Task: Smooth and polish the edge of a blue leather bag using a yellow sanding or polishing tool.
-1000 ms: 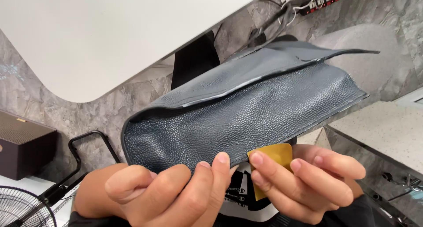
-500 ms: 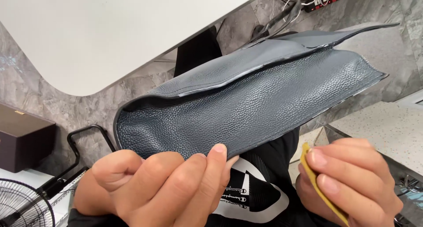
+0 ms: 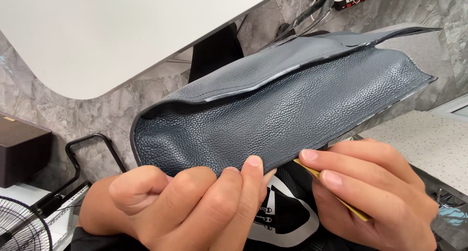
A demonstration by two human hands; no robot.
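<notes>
Leather piece (image 3: pixel 273 114) pinched above left fingers (image 3: pixel 253 170)

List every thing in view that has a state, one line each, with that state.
Dark blue leather piece: folded over, held up off the surface, its top flap lying loose.
Left hand: closed, pinching the leather's lower edge.
Right hand: fingers curled around a thin yellow tool.
Thin yellow tool: gripped, tip at the leather's lower edge.
Fan: whether it runs cannot be told.
Brown box: closed, standing at left.
</notes>
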